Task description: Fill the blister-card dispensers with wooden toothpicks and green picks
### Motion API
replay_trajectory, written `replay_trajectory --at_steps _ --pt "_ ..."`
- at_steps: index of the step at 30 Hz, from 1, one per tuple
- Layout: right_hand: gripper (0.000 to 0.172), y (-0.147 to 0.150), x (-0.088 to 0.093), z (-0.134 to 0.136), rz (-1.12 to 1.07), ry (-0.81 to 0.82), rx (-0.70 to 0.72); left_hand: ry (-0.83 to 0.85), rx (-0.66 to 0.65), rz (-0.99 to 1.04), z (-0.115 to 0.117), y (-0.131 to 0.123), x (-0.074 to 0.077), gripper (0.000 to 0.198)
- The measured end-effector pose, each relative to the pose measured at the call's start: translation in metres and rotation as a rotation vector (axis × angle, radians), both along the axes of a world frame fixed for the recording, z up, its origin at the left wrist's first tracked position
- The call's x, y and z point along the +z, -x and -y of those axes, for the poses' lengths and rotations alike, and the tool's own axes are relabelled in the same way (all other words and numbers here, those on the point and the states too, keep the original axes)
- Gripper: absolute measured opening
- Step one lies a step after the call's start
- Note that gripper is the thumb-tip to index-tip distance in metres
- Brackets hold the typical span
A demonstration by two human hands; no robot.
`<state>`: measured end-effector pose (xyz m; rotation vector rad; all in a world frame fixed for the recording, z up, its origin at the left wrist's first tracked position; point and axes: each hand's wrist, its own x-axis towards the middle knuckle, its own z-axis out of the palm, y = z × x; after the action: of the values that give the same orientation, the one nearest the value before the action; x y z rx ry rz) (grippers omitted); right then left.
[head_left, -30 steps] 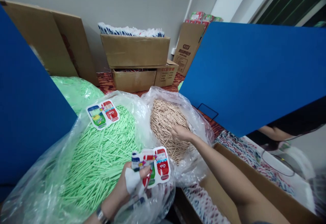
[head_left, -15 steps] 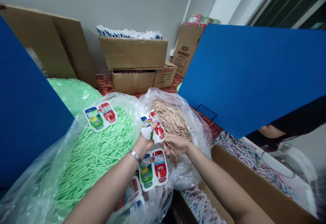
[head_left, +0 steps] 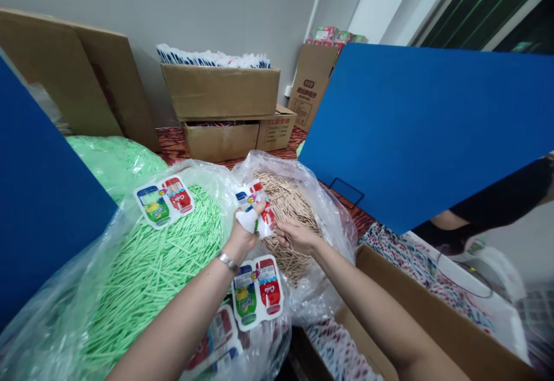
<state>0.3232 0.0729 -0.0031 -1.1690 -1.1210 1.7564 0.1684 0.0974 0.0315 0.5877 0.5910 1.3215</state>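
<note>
My left hand (head_left: 243, 232) is closed on a small printed packet (head_left: 257, 203), red, green and blue, with a white wrap on the thumb. It is held up beside a clear bag of tan sticks (head_left: 289, 219). My right hand (head_left: 294, 234) rests on that tan pile just right of the packet, fingers curled around some sticks. A large clear bag of green sticks (head_left: 160, 265) lies at the left, with another printed packet (head_left: 164, 201) on top. A third packet (head_left: 257, 291) lies below my left wrist.
Blue boards stand at the left (head_left: 38, 196) and right (head_left: 424, 127). Stacked cardboard boxes (head_left: 220, 109) sit at the back. An open cardboard box (head_left: 389, 300) with patterned contents is at the lower right. Another person's arm (head_left: 450, 219) shows under the right board.
My left hand has lifted the packet from low near the bag's front up to the tan sticks. My right hand has drawn back from the pile top toward the packet.
</note>
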Motion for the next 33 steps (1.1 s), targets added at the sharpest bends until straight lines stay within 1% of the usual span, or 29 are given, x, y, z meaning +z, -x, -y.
replay_trajectory --at_steps 2,4,7,10,12,15,17,19,21,24,28,31,33 --pt "0.038 -0.006 0.002 0.001 -0.007 0.034 -0.016 -0.008 0.015 -0.020 0.009 0.019 0.002 0.031" --pt "0.041 -0.010 0.003 0.001 -0.013 0.060 -0.035 -0.039 -0.001 -0.158 0.023 0.037 -0.002 0.027" --pt "0.043 -0.007 0.006 0.000 -0.037 0.061 -0.066 -0.030 -0.052 -0.407 0.047 0.057 -0.016 0.026" --pt "0.045 0.010 0.019 -0.001 -0.068 0.010 -0.111 -0.036 -0.027 -0.589 0.067 0.067 -0.030 0.025" --pt "0.044 0.028 0.034 0.001 -0.105 -0.108 -0.209 -0.076 -0.004 -0.662 0.076 0.070 -0.036 0.024" --pt "0.035 0.062 0.058 0.012 -0.163 -0.391 -0.378 -0.141 0.032 -0.723 0.085 0.074 -0.041 0.022" --pt "0.028 0.083 0.071 0.021 -0.154 -0.550 -0.411 -0.175 0.067 -0.751 0.089 0.077 -0.041 0.022" --pt "0.024 0.100 0.077 0.028 -0.106 -0.672 -0.415 -0.215 0.096 -0.784 0.092 0.081 -0.042 0.023" --pt "0.022 0.111 0.076 0.032 -0.037 -0.761 -0.415 -0.253 0.116 -0.832 0.094 0.084 -0.042 0.024" --pt "0.023 0.121 0.069 0.036 0.091 -0.828 -0.404 -0.302 0.149 -0.904 0.095 0.088 -0.041 0.026" --pt "0.028 0.126 0.056 0.044 0.196 -0.795 -0.344 -0.377 0.203 -0.966 0.094 0.092 -0.037 0.028" --pt "0.029 0.123 0.051 0.049 0.253 -0.771 -0.267 -0.459 0.258 -1.011 0.092 0.098 -0.033 0.029" --pt "0.034 0.119 0.049 0.050 0.287 -0.779 -0.228 -0.522 0.270 -1.039 0.091 0.102 -0.030 0.026"
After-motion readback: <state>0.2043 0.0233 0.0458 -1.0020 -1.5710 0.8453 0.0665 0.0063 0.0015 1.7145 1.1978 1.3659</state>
